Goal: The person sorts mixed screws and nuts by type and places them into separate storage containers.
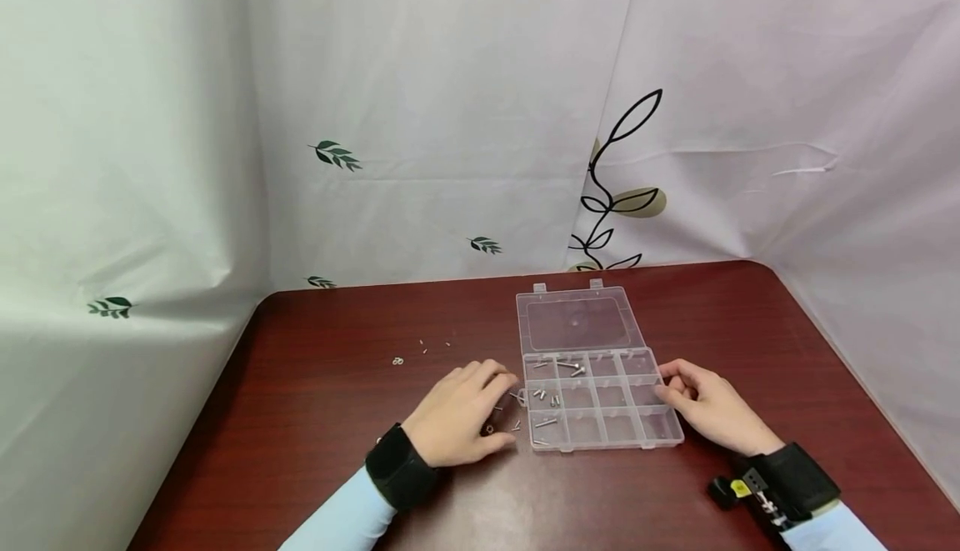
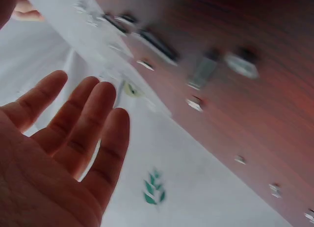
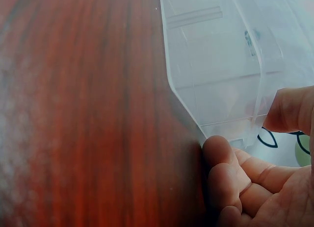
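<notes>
A clear plastic compartment box (image 1: 617, 412) lies on the table with its lid (image 1: 576, 323) folded back. Some of its left-hand compartments hold small metal screws (image 1: 546, 423). My right hand (image 1: 712, 408) grips the box's right side; in the right wrist view the thumb (image 3: 289, 109) is at the upper edge and curled fingers (image 3: 223, 175) lie low against the wall. Just left of the box, my left hand (image 1: 459, 418) hovers over loose screws and nuts. Its fingers (image 2: 91, 119) are spread and relaxed in the left wrist view, holding nothing.
Two small rings (image 1: 398, 361) and several tiny pieces (image 1: 424, 351) lie farther back on the dark red wooden table (image 1: 322, 401). A pale curtain (image 1: 435, 117) with leaf prints hangs behind the table and along its sides.
</notes>
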`<state>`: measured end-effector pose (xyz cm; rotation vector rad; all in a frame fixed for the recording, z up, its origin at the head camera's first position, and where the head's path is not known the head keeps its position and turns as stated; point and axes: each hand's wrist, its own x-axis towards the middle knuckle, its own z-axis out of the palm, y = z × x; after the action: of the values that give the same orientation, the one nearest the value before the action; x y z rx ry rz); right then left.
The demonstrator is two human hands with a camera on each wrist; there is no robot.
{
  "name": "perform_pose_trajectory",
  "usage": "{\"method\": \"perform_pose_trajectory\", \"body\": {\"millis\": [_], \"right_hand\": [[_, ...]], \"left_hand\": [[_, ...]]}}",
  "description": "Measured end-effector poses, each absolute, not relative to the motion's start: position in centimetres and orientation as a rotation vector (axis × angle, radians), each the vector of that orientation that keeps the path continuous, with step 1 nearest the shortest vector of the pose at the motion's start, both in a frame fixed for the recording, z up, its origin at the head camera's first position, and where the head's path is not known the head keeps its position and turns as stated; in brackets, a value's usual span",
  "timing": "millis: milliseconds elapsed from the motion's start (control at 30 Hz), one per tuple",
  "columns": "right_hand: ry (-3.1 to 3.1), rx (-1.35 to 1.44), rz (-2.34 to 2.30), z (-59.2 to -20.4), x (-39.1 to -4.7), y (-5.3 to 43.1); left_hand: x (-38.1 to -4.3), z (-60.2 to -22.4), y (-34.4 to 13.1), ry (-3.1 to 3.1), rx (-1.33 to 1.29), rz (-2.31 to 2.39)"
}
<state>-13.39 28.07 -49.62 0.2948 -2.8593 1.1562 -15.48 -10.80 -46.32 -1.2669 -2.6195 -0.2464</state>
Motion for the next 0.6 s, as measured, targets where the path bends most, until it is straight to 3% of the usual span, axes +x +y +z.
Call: {"method": "perform_pose_trajectory", "body": {"millis": [600], "right_hand": [[-2.869, 0.284, 1.142, -49.6, -13.4, 28.1]], "left_hand": [[-15.8, -47.8, -14.3, -2.718, -0.978, -0.107]]}}
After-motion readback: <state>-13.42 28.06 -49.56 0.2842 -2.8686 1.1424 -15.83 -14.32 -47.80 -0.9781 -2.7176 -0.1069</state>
